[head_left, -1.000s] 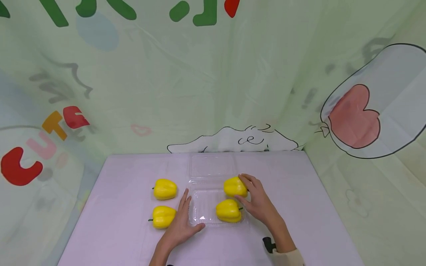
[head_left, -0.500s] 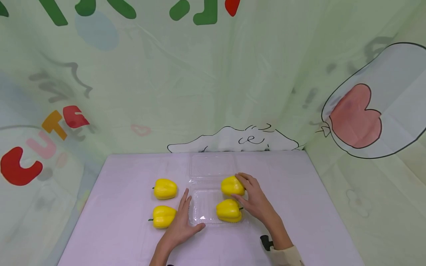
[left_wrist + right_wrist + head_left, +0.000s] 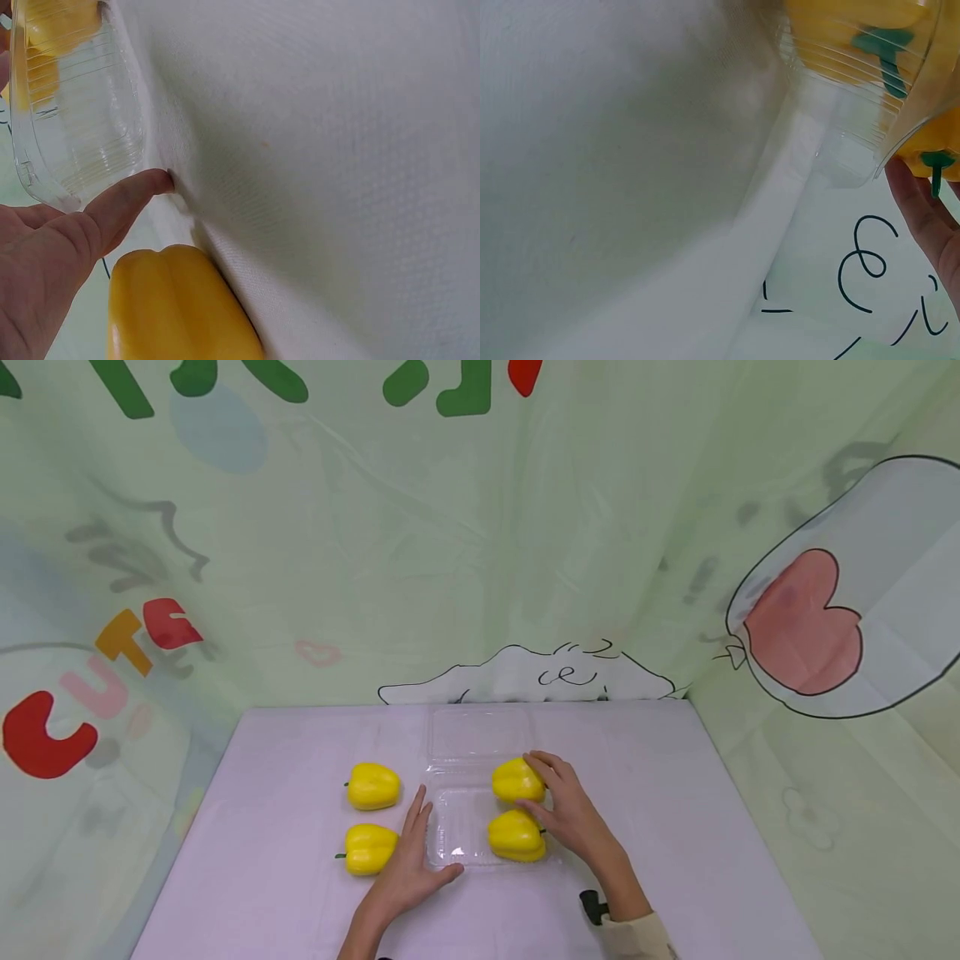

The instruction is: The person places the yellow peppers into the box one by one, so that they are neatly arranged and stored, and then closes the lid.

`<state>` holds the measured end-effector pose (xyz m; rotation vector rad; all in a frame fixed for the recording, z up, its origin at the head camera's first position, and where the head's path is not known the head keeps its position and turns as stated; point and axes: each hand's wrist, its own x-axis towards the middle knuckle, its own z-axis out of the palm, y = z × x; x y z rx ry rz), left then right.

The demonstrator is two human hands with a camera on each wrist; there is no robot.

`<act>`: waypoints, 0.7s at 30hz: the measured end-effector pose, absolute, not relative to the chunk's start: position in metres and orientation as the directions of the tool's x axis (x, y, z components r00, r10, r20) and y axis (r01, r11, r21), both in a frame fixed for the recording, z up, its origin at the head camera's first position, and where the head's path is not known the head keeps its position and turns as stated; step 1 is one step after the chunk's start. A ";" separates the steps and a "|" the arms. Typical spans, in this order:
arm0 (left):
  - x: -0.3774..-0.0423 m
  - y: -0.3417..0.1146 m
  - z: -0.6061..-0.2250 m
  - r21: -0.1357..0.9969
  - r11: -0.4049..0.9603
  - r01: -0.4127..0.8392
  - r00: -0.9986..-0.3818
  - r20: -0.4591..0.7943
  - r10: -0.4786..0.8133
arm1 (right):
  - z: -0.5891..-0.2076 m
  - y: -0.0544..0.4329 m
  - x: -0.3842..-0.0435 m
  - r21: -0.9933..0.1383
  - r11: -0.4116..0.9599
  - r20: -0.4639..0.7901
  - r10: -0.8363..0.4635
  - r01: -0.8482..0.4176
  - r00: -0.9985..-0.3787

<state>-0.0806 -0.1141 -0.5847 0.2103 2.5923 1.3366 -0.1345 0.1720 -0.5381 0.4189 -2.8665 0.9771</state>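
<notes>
Lower centre: left hand (image 3: 408,870), fingers spread beside clear container (image 3: 459,827), presumably to steady it; right hand (image 3: 566,807), gripping upper right pepper (image 3: 516,781).

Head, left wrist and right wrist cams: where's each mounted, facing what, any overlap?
Head: on the head, facing forward and down at the table; left hand, right hand and forearms show.
Left wrist: on that wrist, facing the clear container and a yellow pepper; part of the left hand shows.
Right wrist: on that wrist, facing the container and backdrop drawing; fingers show.
Shared: head and right wrist both show the drawing.
</notes>
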 end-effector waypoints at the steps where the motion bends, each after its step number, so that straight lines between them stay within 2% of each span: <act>1: -0.081 -0.114 -0.585 0.816 0.577 0.025 -0.966 -0.128 0.224 | -0.538 0.172 -0.135 -0.586 0.758 0.167 -0.230 -0.285 -0.959; 21: -0.081 -0.114 -0.585 0.820 0.572 0.027 -0.965 -0.128 0.229 | -0.543 0.171 -0.136 -0.583 0.759 0.155 -0.247 -0.290 -0.957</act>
